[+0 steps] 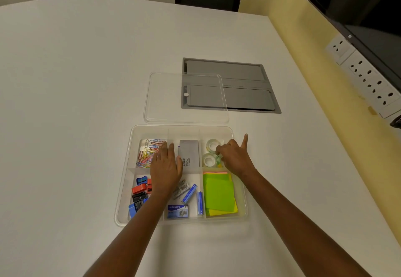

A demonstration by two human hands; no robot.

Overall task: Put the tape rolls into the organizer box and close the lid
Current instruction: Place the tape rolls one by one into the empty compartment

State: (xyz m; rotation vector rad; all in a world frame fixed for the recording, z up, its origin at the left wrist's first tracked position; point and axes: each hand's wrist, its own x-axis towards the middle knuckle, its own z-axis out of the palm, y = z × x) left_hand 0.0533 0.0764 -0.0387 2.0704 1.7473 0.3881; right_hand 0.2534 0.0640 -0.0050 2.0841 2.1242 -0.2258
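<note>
The clear organizer box [123, 190] lies open on the white table. Two clear tape rolls, one farther [212, 144] and one nearer [208, 159], rest in its far right compartment. My right hand [235, 157] reaches into that compartment, fingertips pinched on a third, greenish tape roll [219, 159] next to the nearer roll, with one finger sticking out. My left hand [166, 166] lies flat and open over the box's divider between the paper clips and the grey pad. The clear lid [167, 99] lies flat just beyond the box.
Other compartments hold coloured paper clips [147, 151], a grey stamp pad [189, 153], sharpeners [140, 190], staple boxes [178, 210] and green sticky notes [219, 194]. A grey cable hatch [238, 75] is set in the table beyond. Wall sockets [366, 77] are at right.
</note>
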